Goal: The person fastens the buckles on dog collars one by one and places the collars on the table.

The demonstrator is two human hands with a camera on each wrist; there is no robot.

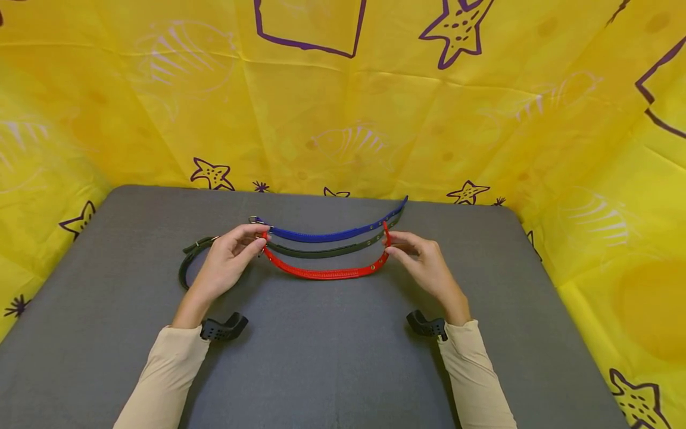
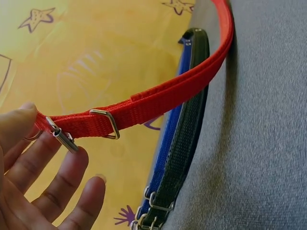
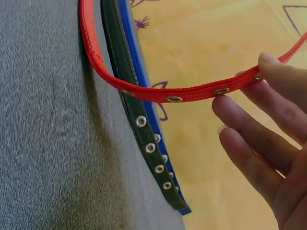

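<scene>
A red collar (image 1: 321,274) with metal eyelets and a buckle hangs in a shallow curve between both hands. My left hand (image 1: 227,256) pinches its buckle end between thumb and fingers; the metal buckle (image 2: 62,135) shows in the left wrist view. At the other end my right hand (image 1: 426,262) pinches the eyelet end, the tip sticking up past the fingers. Just behind it, a dark green collar (image 1: 321,254) and a blue collar (image 1: 327,237) lie side by side on the table, their eyelet ends to the right.
Another dark green collar (image 1: 184,271) lies curled at the left, partly hidden behind the left hand and forearm. The grey table (image 1: 332,351) ends at a yellow patterned cloth (image 1: 348,107) at the back and sides. Each wrist wears a black camera mount (image 1: 225,327).
</scene>
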